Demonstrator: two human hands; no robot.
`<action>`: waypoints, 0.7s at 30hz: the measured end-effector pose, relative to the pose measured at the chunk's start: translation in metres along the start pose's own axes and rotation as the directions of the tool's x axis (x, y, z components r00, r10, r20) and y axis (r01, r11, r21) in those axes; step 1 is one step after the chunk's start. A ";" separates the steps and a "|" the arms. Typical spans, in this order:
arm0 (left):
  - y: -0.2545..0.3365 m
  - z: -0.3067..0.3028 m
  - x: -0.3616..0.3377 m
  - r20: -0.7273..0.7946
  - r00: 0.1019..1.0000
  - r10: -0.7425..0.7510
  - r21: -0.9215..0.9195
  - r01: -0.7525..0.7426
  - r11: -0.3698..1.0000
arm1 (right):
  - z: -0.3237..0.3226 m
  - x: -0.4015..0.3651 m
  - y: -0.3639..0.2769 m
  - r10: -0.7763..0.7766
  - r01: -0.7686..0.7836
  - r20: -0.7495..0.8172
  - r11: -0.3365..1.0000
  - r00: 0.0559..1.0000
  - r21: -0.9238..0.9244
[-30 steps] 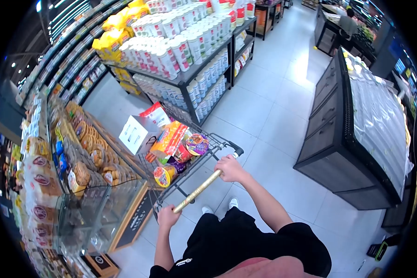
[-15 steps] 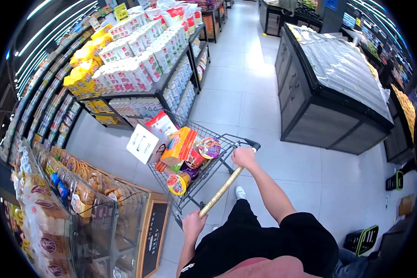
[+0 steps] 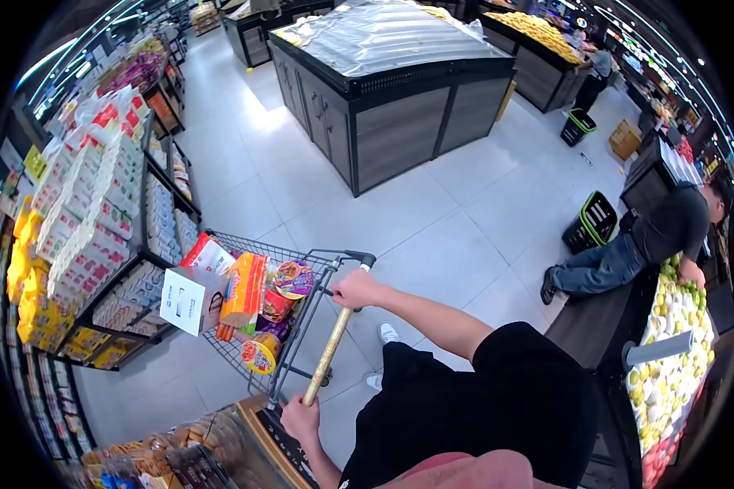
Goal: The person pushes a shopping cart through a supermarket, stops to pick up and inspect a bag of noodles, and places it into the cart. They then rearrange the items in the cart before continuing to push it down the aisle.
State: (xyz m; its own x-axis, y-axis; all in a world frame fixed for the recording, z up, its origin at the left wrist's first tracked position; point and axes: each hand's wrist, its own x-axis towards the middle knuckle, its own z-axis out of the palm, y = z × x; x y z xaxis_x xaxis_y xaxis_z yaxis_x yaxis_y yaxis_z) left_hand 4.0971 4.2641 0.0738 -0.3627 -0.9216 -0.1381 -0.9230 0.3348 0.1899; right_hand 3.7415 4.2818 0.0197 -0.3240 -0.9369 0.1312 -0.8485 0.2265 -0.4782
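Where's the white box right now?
Head view, left of centre: the white box is at the end of the shopping cart away from the handle, beside the orange package.

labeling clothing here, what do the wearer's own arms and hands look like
The right arm comes out of a loose black short sleeve, bare below it. The left sleeve is too cut off to describe. The right hand and left hand wear no gloves; no watch or band shows at either wrist.
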 end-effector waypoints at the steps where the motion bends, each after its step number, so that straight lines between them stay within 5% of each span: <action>1: -0.010 0.003 -0.001 -0.010 1.000 0.029 0.009 -0.029 1.000 | 0.000 -0.016 0.001 -0.065 0.065 0.040 0.998 0.997 0.002; 4: -0.038 -0.001 0.000 0.015 0.995 0.095 0.032 -0.096 0.995 | 0.001 -0.055 0.003 -0.163 0.161 0.071 0.986 0.984 0.032; 6: -0.085 -0.031 -0.009 0.072 0.989 0.127 0.069 -0.132 0.989 | 0.004 -0.091 -0.028 -0.146 0.139 -0.050 0.982 0.988 -0.126; 12: -0.094 -0.038 0.011 0.103 0.970 0.222 0.082 -0.231 0.970 | -0.006 -0.127 -0.022 -0.168 0.130 -0.232 0.977 0.958 -0.172; 13: -0.222 -0.065 0.036 0.138 0.950 0.280 0.098 -0.295 0.951 | 0.057 -0.127 -0.141 -0.100 0.055 -0.289 0.986 0.952 -0.159; 19: -0.170 -0.075 0.058 0.327 0.889 0.321 0.074 -0.363 0.929 | 0.036 -0.142 -0.107 -0.031 -0.039 -0.361 0.982 0.932 -0.187; 20: -0.310 -0.075 0.118 0.373 0.865 0.336 0.036 -0.376 0.926 | 0.132 -0.093 -0.212 -0.035 -0.047 -0.371 0.977 0.928 -0.210; 21: -0.316 -0.078 0.120 0.384 0.856 0.346 0.056 -0.395 0.917 | 0.136 -0.093 -0.219 -0.022 -0.069 -0.385 0.973 0.923 -0.221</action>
State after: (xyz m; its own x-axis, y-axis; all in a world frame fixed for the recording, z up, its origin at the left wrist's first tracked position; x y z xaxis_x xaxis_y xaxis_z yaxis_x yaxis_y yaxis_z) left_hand 4.3556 4.0324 0.0726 -0.6792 -0.5979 -0.4257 -0.7099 0.6824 0.1742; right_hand 4.0139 4.2832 -0.0061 -0.4416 -0.7670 0.4655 -0.8954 0.3443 -0.2822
